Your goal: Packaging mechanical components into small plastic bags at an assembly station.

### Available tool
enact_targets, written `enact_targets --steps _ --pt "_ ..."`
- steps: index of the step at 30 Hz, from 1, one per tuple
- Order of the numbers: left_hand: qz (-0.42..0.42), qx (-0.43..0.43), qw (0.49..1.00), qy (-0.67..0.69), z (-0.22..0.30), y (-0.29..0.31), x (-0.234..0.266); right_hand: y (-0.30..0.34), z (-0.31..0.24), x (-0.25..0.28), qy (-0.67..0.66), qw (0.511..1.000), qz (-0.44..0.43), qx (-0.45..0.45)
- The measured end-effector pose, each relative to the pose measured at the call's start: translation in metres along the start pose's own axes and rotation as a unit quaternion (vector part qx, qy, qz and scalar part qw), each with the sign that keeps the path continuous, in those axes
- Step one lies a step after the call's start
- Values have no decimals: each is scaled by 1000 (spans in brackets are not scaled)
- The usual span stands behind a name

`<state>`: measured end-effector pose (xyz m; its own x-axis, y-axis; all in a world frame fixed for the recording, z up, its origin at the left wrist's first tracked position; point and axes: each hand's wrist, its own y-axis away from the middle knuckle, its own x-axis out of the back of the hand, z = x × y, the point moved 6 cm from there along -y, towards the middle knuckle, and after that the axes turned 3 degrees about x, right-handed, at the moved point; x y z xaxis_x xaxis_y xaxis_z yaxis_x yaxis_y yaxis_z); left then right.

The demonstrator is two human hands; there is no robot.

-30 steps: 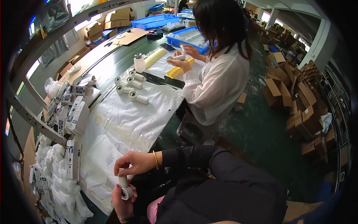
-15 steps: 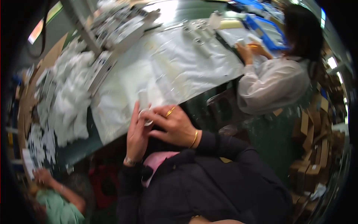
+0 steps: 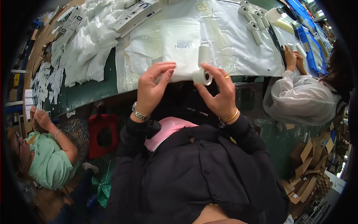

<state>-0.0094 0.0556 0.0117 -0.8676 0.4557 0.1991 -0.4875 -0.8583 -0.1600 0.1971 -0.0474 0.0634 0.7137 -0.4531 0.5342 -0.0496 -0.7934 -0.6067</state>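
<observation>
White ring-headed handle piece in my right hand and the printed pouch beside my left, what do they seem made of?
White ring-headed handle piece: probably hard moulded plastic, smooth with a soft sheen, judging by its even, opaque white surface; painted metal isn't ruled out.
Printed pouch: likely thin plastic film, frosted-looking, given its flat, milky surface.

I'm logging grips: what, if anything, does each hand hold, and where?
Right hand holds a white cylindrical-handled device by its round head. Left hand is at a frosted white plastic bag; grip unclear.
</observation>
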Motion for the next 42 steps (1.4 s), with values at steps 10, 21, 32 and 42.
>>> enact_targets --steps 10,21,32,42 --pt "9 -201 917 -344 19 -18 -3 12 -1 -5 -86 995 -54 17" --pt "5 -100 995 16 45 -20 -26 26 10 19 -376 912 -114 -121" --pt "-125 18 990 60 22 -7 -26 25 7 13 -313 939 -141 -30" --pt "-133 56 986 82 23 2 -31 24 7 10 -268 951 -155 -25"
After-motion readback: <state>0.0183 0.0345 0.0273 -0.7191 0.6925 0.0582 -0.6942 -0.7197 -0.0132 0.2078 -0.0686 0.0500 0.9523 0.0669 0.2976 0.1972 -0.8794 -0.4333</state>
